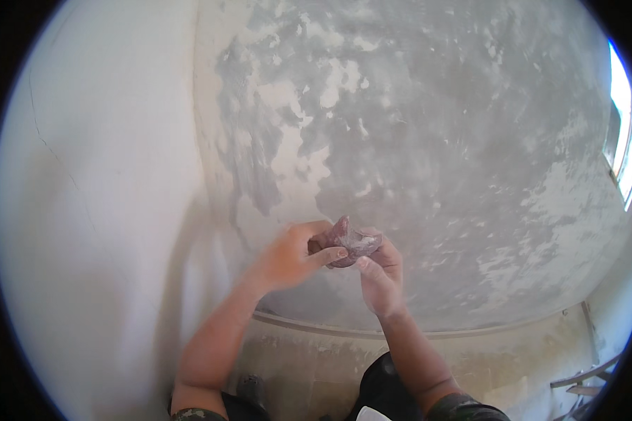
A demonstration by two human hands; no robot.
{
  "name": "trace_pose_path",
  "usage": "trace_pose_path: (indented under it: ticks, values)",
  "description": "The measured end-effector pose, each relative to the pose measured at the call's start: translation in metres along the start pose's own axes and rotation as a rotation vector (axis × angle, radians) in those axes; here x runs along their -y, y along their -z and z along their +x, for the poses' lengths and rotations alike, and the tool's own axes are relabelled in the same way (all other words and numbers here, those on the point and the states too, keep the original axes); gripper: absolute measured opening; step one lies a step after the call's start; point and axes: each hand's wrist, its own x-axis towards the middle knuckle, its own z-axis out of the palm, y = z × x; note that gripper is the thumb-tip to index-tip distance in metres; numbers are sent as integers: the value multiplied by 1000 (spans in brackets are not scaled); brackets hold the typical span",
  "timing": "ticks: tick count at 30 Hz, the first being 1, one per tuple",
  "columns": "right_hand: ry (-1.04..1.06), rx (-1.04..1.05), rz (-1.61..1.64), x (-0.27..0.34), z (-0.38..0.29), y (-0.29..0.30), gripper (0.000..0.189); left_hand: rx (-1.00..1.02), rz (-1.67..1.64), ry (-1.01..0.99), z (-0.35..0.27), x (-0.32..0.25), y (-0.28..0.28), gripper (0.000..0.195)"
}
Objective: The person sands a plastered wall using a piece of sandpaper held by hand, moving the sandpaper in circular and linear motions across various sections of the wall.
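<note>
A curled, dark red sheet [355,244], apparently sandpaper, is held between both hands in front of my chest. Pale dust coats its face, and one corner points upward. My left hand [294,257] grips its left side, with the thumb across the near face. My right hand [384,279] pinches the right end between thumb and fingers. White dust covers the right fingertips. Part of the sheet is hidden behind the fingers. Beyond the hands stands a wall [432,147] with patchy grey and whitish plaster.
A white wall [105,147] with a thin crack meets the grey one at a corner on the left. A bright window [624,126] is at far right. Below runs a dusty floor [305,363], with wooden pieces [584,379] at lower right.
</note>
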Motion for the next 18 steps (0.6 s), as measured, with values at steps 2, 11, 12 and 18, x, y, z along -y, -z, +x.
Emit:
trace_pose_path:
  ticks: [2,11,12,18]
  values:
    - [-69,64,-50,-2,7,-16,26,-45,37,-49,1,-9,3,29]
    - [-152,451,-726,50,91,-44,25,-361,341,-80,10,-6,31,28]
    - [-249,553,-835,56,101,-45,25,-375,465,-13,10,-9,35,28]
    - [-203,577,-1207,71,130,-63,23,-550,372,-341,22,3,43,21]
